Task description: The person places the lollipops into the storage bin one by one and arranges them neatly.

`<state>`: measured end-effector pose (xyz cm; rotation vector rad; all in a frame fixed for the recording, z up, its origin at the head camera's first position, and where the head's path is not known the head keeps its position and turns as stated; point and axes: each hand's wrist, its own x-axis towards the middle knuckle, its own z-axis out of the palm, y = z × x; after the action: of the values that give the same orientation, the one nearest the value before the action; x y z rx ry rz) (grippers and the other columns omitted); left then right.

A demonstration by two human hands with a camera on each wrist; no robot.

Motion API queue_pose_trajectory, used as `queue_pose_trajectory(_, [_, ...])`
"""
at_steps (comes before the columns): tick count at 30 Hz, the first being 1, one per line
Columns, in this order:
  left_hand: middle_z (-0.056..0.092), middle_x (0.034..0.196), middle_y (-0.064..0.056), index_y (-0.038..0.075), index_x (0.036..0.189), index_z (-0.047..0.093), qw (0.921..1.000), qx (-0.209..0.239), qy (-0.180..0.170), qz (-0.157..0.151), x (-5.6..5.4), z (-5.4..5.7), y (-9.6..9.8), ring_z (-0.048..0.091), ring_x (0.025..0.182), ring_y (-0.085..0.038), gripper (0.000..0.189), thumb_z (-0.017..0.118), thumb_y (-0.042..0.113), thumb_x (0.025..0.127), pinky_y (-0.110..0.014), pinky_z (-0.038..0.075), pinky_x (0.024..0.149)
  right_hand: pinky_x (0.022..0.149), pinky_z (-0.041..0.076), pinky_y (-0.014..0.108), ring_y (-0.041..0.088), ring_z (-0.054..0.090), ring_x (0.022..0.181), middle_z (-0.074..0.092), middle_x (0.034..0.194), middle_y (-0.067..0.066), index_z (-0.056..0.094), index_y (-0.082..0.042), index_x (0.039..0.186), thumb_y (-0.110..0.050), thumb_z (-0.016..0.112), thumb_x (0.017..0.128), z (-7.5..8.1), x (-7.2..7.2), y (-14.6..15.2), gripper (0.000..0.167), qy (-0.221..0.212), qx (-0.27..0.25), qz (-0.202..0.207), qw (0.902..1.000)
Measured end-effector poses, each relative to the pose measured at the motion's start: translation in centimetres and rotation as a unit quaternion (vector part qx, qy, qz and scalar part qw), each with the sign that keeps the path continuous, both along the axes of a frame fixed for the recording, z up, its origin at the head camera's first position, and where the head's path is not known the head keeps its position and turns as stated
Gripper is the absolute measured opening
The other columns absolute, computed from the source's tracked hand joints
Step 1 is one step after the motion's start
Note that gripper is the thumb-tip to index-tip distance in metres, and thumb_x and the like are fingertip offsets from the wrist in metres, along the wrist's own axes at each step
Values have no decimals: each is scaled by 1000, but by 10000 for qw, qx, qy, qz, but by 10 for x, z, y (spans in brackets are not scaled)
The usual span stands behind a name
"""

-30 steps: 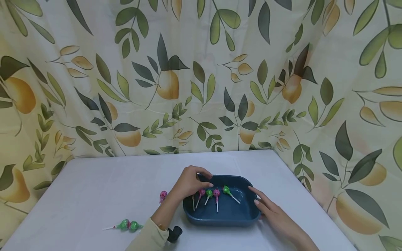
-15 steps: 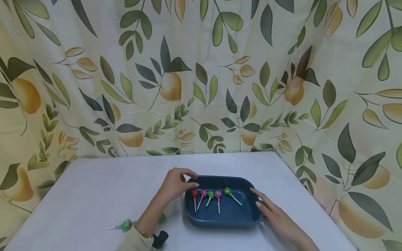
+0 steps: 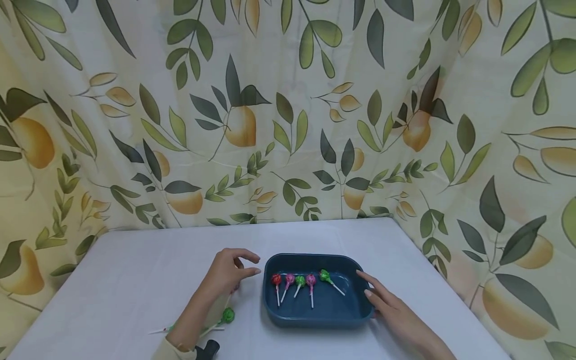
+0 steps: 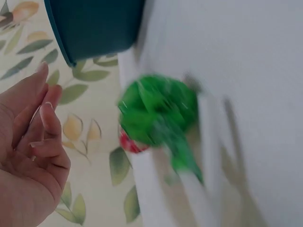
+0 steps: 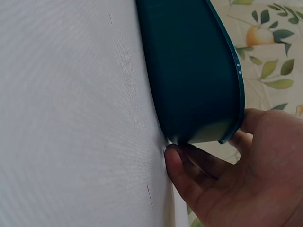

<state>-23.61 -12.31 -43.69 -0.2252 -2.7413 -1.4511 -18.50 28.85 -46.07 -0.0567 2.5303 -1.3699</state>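
My left hand (image 3: 227,274) is held over the table left of the dark blue tray (image 3: 319,320), thumb and fingers apart, nothing between them. Below its forearm lies a green-wrapped lollipop (image 3: 228,315); in the left wrist view this green lollipop (image 4: 158,111) looks blurred, with a bit of red wrapper (image 4: 130,142) behind it. The forearm partly hides other lollipops. My right hand (image 3: 391,305) holds the tray's right end, with digits at the rim and, in the right wrist view, fingertips (image 5: 174,161) at the base. Inside lie a red lollipop (image 3: 276,280) and several pink and green ones.
A white cloth covers the table (image 3: 148,270). Behind and around it hangs a curtain (image 3: 288,150) printed with leaves and fruit. A black strap piece (image 3: 209,349) sits at the left wrist. White lollipop sticks (image 3: 158,331) show left of the forearm.
My left hand has drawn back leftward, from over the tray to beside it, uncovering the red lollipop inside. The right hand has stayed at the tray's right end.
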Motion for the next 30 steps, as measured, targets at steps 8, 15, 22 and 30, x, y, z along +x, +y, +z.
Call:
queue_pose_trajectory(8, [73,100,4,16,103,82,9996,-102,-31,249,1,-11,-26,56,79,-19,22,90,14,82,-33,48,61,100,50,48,42,46,139,27,165,22,35,-35,160,-46,46,110,-2,-2,-1,53,15,-97,27,9999])
queue_pose_trajectory(15, [73,102,5,16,103,82,9990,30,-83,443,2,-19,-44,55,80,-20,22,89,11,82,-34,47,62,99,50,47,44,42,141,25,166,22,35,-33,161,-44,46,110,-3,-1,-1,53,46,-92,55,9999])
queue_pose_trajectory(22, [73,105,4,17,110,81,9973,69,-708,177,2,-33,-52,57,81,-20,28,87,13,84,-35,48,67,99,51,45,43,44,140,27,165,22,35,-33,161,-43,45,111,-1,-1,-1,52,91,-114,59,9999])
queue_pose_trajectory(30, [73,108,4,19,111,81,9962,-208,-846,22,0,-44,-53,57,90,-21,27,87,19,84,-38,47,75,99,51,45,41,47,138,28,164,23,35,-34,161,-47,45,110,-2,-1,-1,53,62,-145,82,9998])
